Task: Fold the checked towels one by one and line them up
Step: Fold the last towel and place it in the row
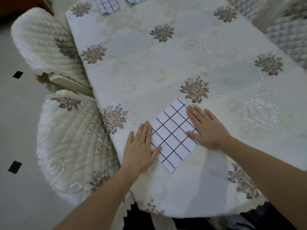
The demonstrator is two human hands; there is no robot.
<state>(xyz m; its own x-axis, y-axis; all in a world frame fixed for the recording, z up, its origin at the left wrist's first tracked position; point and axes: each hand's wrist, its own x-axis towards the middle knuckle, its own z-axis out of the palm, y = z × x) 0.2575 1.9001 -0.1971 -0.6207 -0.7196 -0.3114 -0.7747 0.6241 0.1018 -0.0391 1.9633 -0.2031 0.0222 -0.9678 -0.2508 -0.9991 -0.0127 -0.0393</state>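
One folded towel (172, 135) lies near on the bench (166, 63) between two flat, spread hands: left hand (141, 146) presses its left edge, right hand (207, 128) its right. A second towel (108, 5) and third towel (132, 0) lie far left.

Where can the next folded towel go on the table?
On the table, the wide middle is bare, between the folded towel and the checked towels at the far edge. Also right of the right hand. Crowded: the near-left edge by the left hand.
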